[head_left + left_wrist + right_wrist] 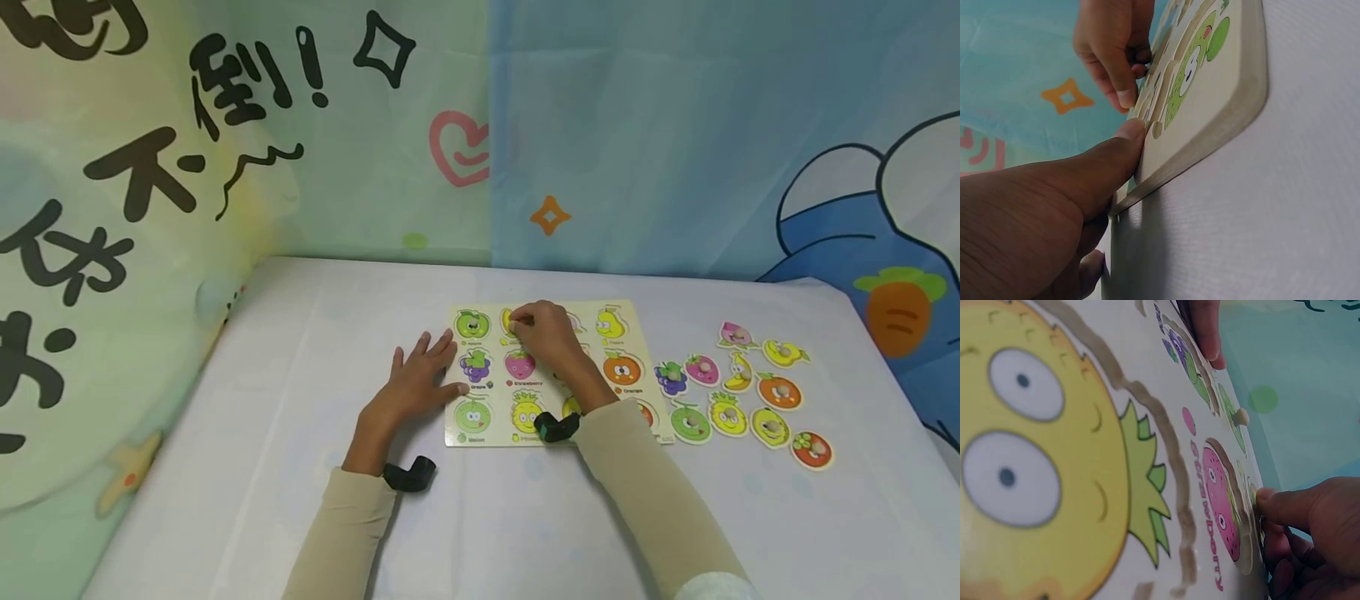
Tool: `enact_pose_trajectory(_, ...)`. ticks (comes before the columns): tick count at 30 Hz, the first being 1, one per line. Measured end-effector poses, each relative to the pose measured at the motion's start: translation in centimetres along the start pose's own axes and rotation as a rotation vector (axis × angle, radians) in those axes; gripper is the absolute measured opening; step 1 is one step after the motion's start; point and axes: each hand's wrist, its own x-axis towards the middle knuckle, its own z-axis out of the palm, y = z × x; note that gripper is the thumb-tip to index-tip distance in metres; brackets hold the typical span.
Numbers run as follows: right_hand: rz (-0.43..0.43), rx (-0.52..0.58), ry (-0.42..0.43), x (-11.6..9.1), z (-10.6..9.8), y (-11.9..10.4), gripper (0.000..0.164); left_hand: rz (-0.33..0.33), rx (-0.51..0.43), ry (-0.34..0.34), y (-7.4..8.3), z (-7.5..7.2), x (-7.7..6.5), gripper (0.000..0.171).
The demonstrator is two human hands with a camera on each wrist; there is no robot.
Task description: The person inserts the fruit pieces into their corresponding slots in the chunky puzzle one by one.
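A wooden fruit puzzle board (pixel 498 433) lies on the white table, with rows of cartoon fruit in cut-out slots. My left hand (pixel 416 383) rests at its left edge, fingers spread; in the left wrist view the thumb (pixel 1116 150) presses on the board's edge. The right hand (pixel 551 337) reaches over the top row, its thumb and fingertips pinching at a yellow fruit piece (pixel 506 322) in the second slot, mostly covered by the fingers. Left of it sits the green apple piece (pixel 472 324), its knob (pixel 1241 417) standing up in the right wrist view.
Right of the board lie several loose knobbed fruit pieces, among them grapes (pixel 671 378), a strawberry (pixel 702 369), an orange (pixel 779 391), a pineapple (pixel 727 414) and a melon (pixel 690 423). A printed cloth backdrop (pixel 637 150) stands behind the table (pixel 300 375).
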Motion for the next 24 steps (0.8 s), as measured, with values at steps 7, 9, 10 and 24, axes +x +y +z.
enact_pose_trajectory(7,0.001,0.022,0.008,0.1,0.0,0.4,0.016,0.003,-0.007,0.004,0.0,0.0,0.0,0.08)
enact_pose_trajectory(9,-0.001,0.019,0.001,0.0,0.1,0.4,0.017,0.002,-0.007,0.003,-0.1,0.0,-0.1,0.08)
enact_pose_trajectory(10,-0.004,0.014,-0.004,0.0,0.1,0.4,0.018,0.002,-0.006,0.002,-0.1,0.0,-0.1,0.08)
enact_pose_trajectory(24,0.023,-0.005,-0.133,-0.3,-1.1,0.2,0.027,0.011,-0.037,-0.006,0.1,-0.2,-0.2,0.078)
